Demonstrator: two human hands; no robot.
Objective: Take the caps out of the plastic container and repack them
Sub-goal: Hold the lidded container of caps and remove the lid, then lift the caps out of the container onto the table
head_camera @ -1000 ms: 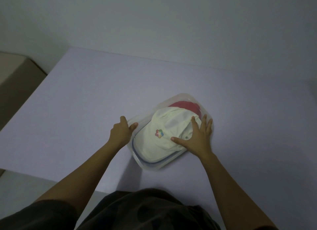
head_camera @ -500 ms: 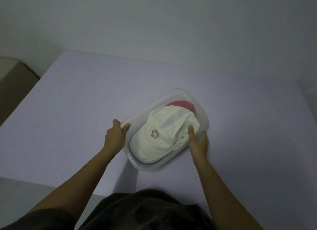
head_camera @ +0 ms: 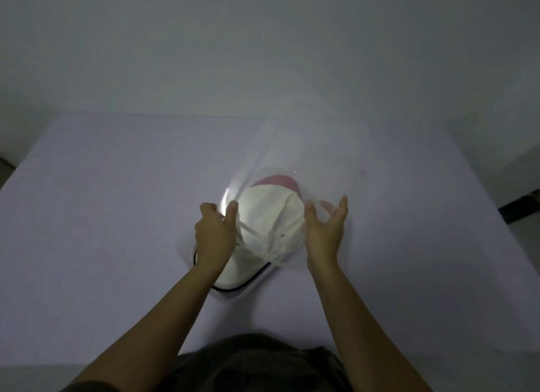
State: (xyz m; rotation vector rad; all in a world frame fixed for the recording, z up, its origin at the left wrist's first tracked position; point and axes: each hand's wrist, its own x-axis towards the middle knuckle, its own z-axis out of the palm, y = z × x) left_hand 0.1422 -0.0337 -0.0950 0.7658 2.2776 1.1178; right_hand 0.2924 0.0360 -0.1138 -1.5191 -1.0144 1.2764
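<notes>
Bare table (head_camera: 117, 216) surrounds the container (head_camera: 233, 293). The left hand (head_camera: 214, 236) pinches the tilted clear lid's (head_camera: 306, 158) edge; the right hand (head_camera: 324, 231) is spread, grasping nothing.

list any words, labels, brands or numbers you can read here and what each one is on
No text can be read anywhere in this view.
white cap: plain cloth where it shows; the left hand hides part of it.
pink cap: only a sliver shows, no print on it.
clear lid: blurred, no label visible.
</notes>
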